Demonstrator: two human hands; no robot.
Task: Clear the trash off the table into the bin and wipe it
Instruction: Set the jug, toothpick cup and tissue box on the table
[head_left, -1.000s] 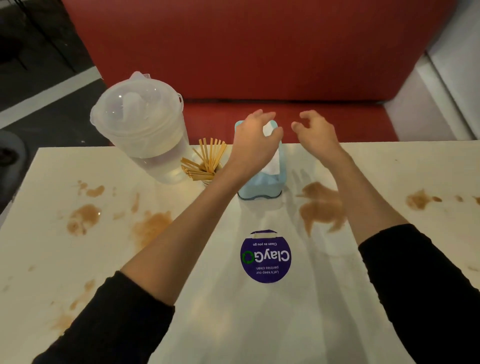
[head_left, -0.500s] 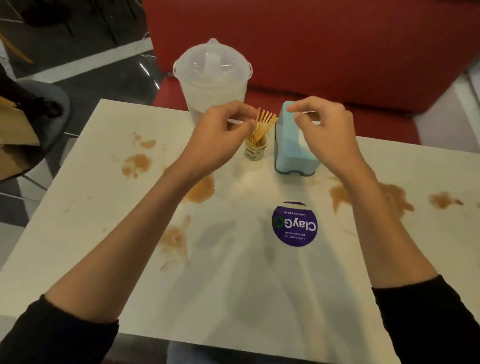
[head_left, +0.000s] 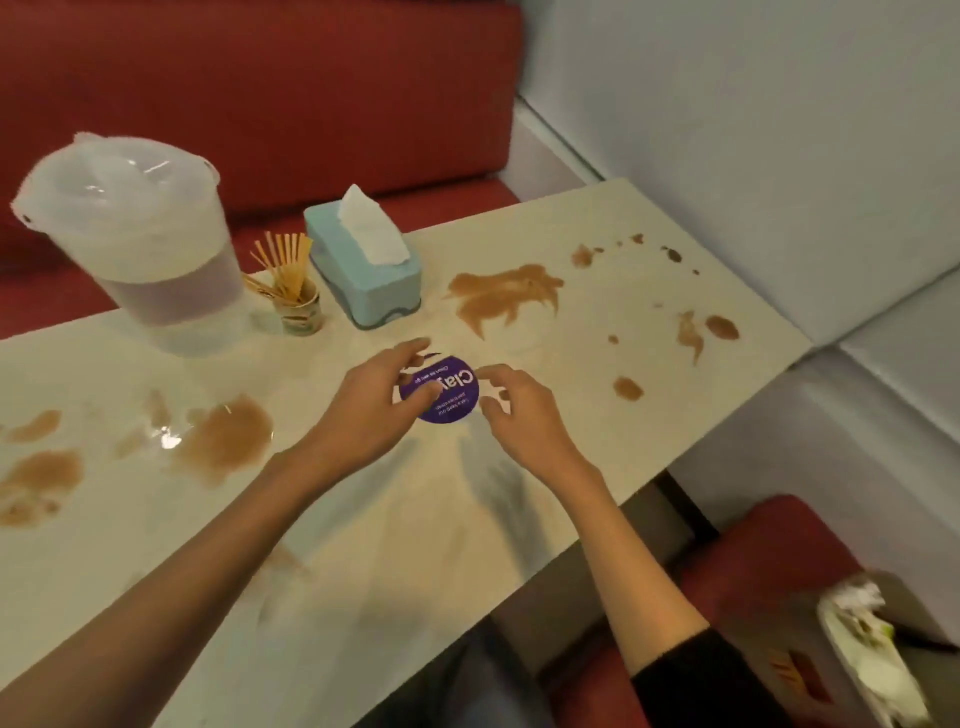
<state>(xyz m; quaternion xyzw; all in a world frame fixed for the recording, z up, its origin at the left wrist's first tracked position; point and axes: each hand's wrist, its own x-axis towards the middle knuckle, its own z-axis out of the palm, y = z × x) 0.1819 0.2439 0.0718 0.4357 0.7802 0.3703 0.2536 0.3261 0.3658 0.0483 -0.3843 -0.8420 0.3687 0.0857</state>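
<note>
Your left hand (head_left: 374, 400) and right hand (head_left: 511, 410) hover over the desk (head_left: 415, 519), fingers loosely apart, holding nothing. Between both grips lies a round purple sticker (head_left: 448, 395), partly covered by your left fingertips. Brown spills (head_left: 501, 299) stain the desk beyond and to either side. Farther off stand a tissue box (head_left: 366, 273), a cup of sticks (head_left: 296, 301) and a jug (head_left: 150, 244).

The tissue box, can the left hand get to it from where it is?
Probably yes. The left hand hovers open over the purple sticker, and only bare table lies between it and the tissue box. The toothpick cup stands off to the side.
</note>
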